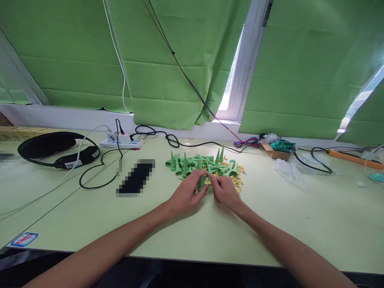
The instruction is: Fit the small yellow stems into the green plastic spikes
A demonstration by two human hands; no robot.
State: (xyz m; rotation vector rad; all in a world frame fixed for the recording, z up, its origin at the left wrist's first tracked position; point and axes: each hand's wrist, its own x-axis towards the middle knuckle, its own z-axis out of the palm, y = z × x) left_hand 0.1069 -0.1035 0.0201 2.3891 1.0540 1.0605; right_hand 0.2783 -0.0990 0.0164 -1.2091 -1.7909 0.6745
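Note:
A pile of green plastic cones and small pale-yellow pieces lies on the table in front of me. Some cones stand on their wide ends, others lie on their sides. At the near edge of the pile, my left hand curls its fingers and thumb around a green cone. Close beside it, my right hand is closed, thumb and forefinger pinching another slim green cone. A yellow piece shows between the hands. The right hand's lower fingers are tucked under and partly hidden.
Left on the pale table are a blurred-out dark rectangle, a black ring-shaped device and a white power strip. Black cable runs behind the pile. A small cardboard box and clear plastic bags lie right.

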